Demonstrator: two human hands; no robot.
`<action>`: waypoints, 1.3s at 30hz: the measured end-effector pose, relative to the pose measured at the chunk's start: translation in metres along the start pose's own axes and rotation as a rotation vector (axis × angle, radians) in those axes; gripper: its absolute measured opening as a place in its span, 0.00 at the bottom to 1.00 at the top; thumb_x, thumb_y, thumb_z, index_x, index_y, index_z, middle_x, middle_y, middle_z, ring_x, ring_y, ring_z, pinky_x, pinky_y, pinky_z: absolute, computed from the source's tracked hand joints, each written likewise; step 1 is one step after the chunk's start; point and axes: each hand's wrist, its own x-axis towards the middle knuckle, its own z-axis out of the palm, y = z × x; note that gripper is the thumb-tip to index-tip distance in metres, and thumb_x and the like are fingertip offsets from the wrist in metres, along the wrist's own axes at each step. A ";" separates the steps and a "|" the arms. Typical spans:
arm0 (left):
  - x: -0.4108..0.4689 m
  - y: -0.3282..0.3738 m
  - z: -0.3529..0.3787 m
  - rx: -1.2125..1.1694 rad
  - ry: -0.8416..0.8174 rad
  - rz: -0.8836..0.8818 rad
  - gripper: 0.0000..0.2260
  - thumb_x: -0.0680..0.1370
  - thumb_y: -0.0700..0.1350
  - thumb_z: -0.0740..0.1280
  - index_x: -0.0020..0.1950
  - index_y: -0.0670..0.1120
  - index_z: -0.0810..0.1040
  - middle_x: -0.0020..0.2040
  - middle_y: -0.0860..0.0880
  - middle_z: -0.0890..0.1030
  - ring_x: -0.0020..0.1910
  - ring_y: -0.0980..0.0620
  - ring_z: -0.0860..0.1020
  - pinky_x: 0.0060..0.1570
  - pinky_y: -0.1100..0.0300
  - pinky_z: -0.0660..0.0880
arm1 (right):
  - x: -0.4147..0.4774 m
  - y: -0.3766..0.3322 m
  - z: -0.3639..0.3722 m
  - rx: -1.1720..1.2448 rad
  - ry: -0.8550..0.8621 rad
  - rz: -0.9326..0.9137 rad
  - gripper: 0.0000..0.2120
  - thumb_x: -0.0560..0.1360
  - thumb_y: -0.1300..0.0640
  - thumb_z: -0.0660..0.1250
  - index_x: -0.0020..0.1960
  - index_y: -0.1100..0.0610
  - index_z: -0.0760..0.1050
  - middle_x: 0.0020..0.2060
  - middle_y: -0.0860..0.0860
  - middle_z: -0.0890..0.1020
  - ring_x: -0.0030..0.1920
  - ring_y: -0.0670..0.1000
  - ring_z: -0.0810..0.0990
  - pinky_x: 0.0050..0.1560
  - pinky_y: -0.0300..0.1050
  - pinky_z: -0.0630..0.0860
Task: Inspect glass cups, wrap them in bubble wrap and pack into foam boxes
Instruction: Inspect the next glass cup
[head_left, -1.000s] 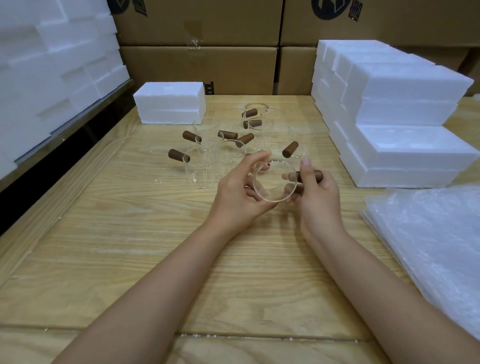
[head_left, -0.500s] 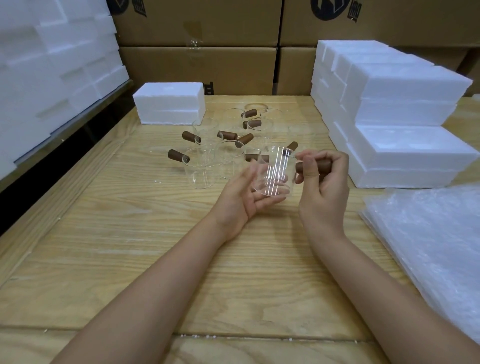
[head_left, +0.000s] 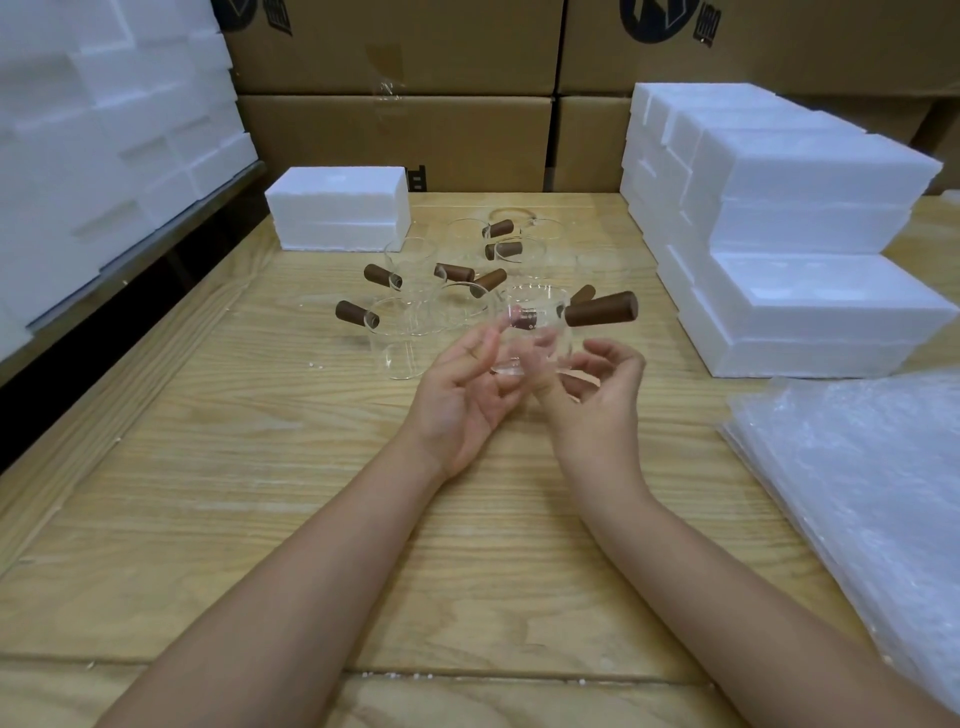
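Glass cup (head_left: 535, 332) upright in curled left fingers (head_left: 485, 340); right fingers (head_left: 618, 353) just beside, hold unclear.

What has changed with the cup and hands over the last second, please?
The glass cup was turned from end-on to upright. The right hand let go of its wooden handle and dropped below it. The left hand still holds the cup. Other cups, foam boxes and bubble wrap stayed put.

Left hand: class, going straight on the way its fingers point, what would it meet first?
The glass cup: the left hand's fingertips lie against its wall. Past it, probably the brown-handled cups on the table; depth is unclear.
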 end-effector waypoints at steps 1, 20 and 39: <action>0.000 -0.001 0.000 0.020 -0.010 -0.005 0.18 0.75 0.46 0.63 0.64 0.43 0.72 0.58 0.39 0.81 0.55 0.42 0.81 0.58 0.50 0.76 | 0.000 0.001 0.000 0.007 -0.016 0.010 0.26 0.60 0.44 0.73 0.50 0.47 0.64 0.47 0.46 0.73 0.37 0.32 0.77 0.39 0.28 0.73; 0.003 -0.003 0.000 0.239 0.038 0.064 0.29 0.73 0.46 0.72 0.72 0.42 0.67 0.60 0.43 0.81 0.61 0.48 0.78 0.61 0.60 0.74 | 0.004 -0.004 0.002 0.506 -0.031 0.270 0.08 0.79 0.55 0.62 0.52 0.60 0.70 0.49 0.59 0.82 0.50 0.53 0.80 0.55 0.45 0.79; 0.006 -0.004 0.005 0.257 0.013 0.166 0.39 0.56 0.59 0.81 0.64 0.53 0.72 0.53 0.48 0.84 0.59 0.52 0.80 0.56 0.64 0.75 | 0.004 -0.003 -0.003 0.220 -0.001 0.035 0.20 0.67 0.53 0.72 0.54 0.52 0.66 0.54 0.56 0.72 0.47 0.44 0.79 0.55 0.40 0.77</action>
